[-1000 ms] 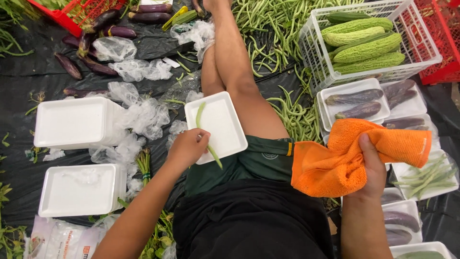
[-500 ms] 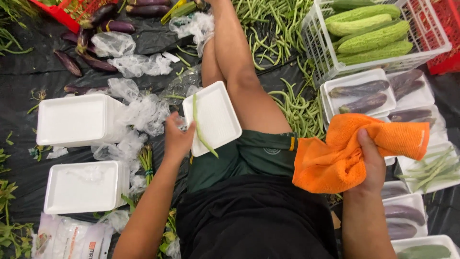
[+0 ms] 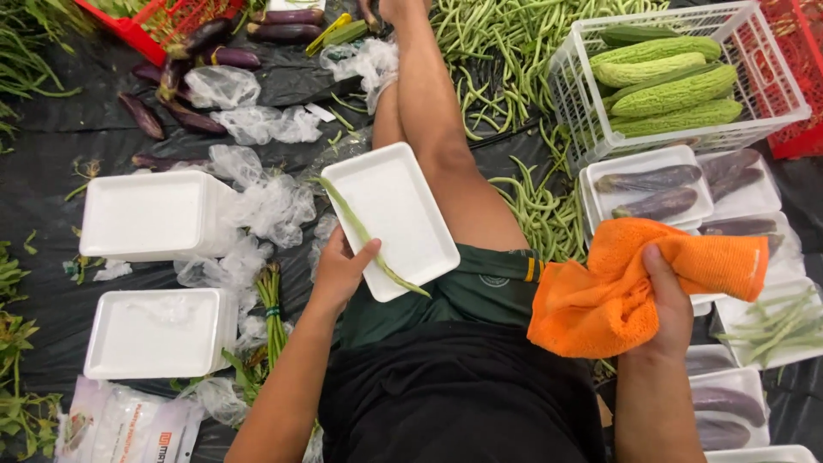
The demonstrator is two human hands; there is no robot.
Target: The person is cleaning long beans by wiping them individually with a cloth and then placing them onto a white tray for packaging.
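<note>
My left hand (image 3: 341,272) grips the near left edge of an empty white foam tray (image 3: 394,214) that rests on my thigh. A long green bean (image 3: 364,236) lies along that edge, pinned under my thumb. My right hand (image 3: 664,309) is closed on a crumpled orange cloth (image 3: 626,283), held above my right thigh. Beyond my leg lies a heap of green beans (image 3: 506,51) on black plastic sheeting.
Two stacks of white foam trays (image 3: 154,214) (image 3: 159,330) sit at the left among crumpled clear plastic bags (image 3: 266,206). Right: a white crate of bitter gourds (image 3: 673,77), trays of purple eggplants (image 3: 651,184), a tray of beans (image 3: 771,321). Loose eggplants (image 3: 193,116) and a red crate (image 3: 163,21) lie far left.
My left hand slid the foam tray and bean slightly left and closer on my thigh. The right hand keeps the orange cloth, shifted a little lower.
</note>
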